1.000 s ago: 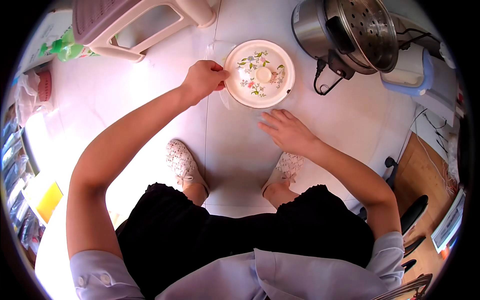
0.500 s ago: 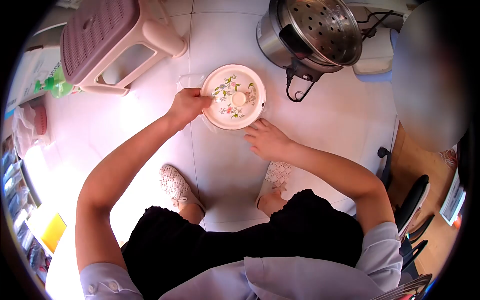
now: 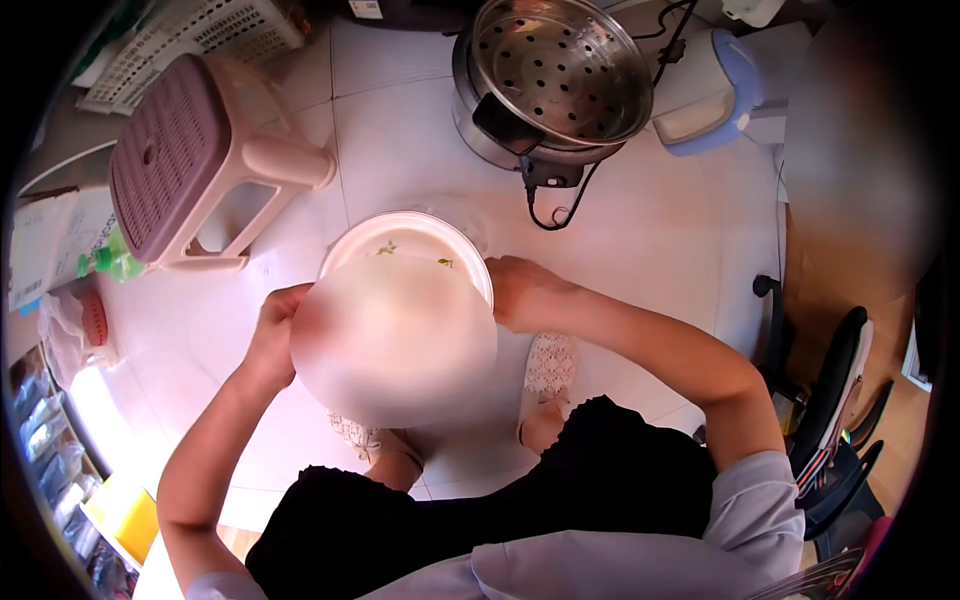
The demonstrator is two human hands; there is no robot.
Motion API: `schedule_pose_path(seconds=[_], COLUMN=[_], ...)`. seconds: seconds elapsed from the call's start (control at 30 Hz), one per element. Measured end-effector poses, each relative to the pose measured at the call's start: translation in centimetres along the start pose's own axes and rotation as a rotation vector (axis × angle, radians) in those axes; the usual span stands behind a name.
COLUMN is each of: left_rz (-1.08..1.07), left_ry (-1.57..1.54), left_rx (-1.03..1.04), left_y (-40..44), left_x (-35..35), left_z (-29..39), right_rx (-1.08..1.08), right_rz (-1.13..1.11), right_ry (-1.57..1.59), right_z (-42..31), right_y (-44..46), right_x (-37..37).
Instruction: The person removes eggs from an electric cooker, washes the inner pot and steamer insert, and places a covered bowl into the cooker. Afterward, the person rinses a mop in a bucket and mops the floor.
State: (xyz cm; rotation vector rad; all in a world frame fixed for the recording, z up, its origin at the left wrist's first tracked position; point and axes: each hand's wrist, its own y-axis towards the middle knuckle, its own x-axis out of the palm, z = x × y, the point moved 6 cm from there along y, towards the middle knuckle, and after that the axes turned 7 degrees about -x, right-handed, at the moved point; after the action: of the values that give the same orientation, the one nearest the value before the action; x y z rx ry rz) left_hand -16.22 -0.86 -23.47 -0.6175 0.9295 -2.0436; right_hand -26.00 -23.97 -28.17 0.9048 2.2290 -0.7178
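White leaf-patterned dish (image 3: 410, 238), partly blurred, is located between the right hand (image 3: 528, 295), gripping its rim, and the left hand (image 3: 272, 330), at the opposite side, fingertips obscured; that grip cannot be told. Opposed placement presumably balances it.

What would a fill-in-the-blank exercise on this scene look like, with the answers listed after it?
The leaves showing on the round dish are ____.
In the picture, the stool stands to the ____ of the perforated metal basket.
The hand nearer that basket is the person's ____ one.
The clothing covering the person's lap is ____.
Missing words: green; left; right; black.
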Motion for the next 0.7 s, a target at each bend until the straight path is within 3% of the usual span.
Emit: schedule_pose_path(seconds=[0.03,0.17,0.27,0.33,0.37,0.4,0.47,0.53,0.57,0.7], left_rz=[0.008,0.132,0.231,0.288,0.285,0.284,0.288,0.208,0.283,0.176], left_ry=[-0.020,-0.096,-0.109,-0.073,-0.065,-0.060,-0.049,-0.001,-0.036,0.029], left_rx=[0.046,0.197,0.341,0.378,0.382,0.384,0.410,0.454,0.457,0.444], left_y=[-1.0,-3.1,-3.2,-2.7,-2.3,-1.8,-0.8,1.1,1.9,6.0], left_x=[-0.2,-1.9,-2.6,-2.6,-2.7,-3.0,-1.8,-1.3,-0.4,3.1], left_z=[1.1,5.6,9.4,11.9,12.9,13.7,15.9,17.7,18.6,21.1], right_rx=[-0.284,-0.035,0.239,0.133,0.133,0.126,0.341,0.346,0.377,0.386], right_rz=[0.300,0.997,1.055,0.933,0.965,0.966,1.026,1.021,1.000,0.931], right_ry=[-0.108,-0.582,-0.844,-0.657,-0.459,-0.457,-0.223,-0.182,-0.247,-0.456], right_z=[-0.4,-1.9,0.1,4.5,5.1,4.6,3.9,2.0,0.8,-2.2], right_y=[-0.8,-4.8,-4.8,-5.4,-6.0,-6.4,-8.4,-10.8,-11.9,-15.6], right_x=[-2.2,-13.9,-18.2,-17.1,-17.4,-17.8,-18.6,-19.7,-20.1,-19.4])
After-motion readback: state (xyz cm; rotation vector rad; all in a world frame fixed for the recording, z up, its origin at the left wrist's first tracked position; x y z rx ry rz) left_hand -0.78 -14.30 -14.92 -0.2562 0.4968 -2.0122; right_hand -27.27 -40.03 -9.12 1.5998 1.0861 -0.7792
